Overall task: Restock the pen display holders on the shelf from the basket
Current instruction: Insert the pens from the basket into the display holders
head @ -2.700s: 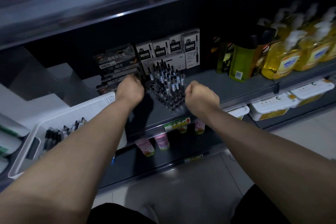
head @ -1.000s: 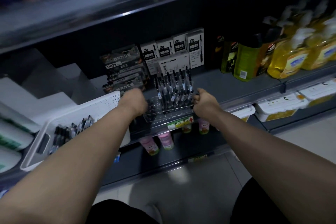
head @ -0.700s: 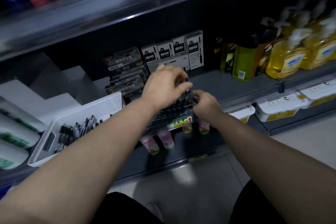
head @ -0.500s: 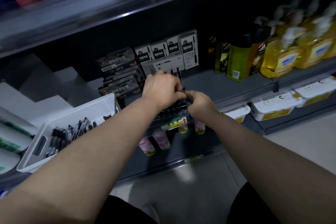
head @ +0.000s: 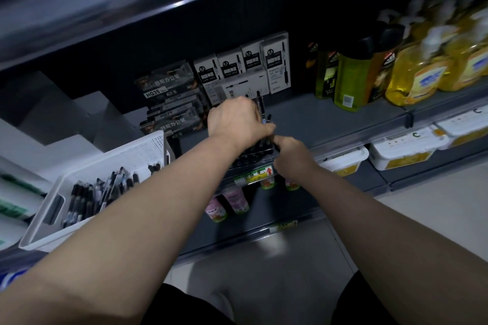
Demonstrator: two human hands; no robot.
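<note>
The clear pen display holder stands at the front edge of the grey shelf, with black pens upright in it. My left hand lies over the top of those pens, fingers closed around a bunch of them. My right hand grips the holder's right side. Most of the holder is hidden behind both hands. The white perforated basket sits at the left, apart from both hands, with several loose black pens lying in it.
Boxed pens, dark and white, stand behind the holder. Yellow and green bottles fill the shelf's right side. White tubs and pink bottles sit on lower shelves. An upper shelf overhangs.
The holder was drawn from deeper on the shelf to its front edge. My left hand then left the holder's left side and closed over the pen tops. My right hand stays on the right side.
</note>
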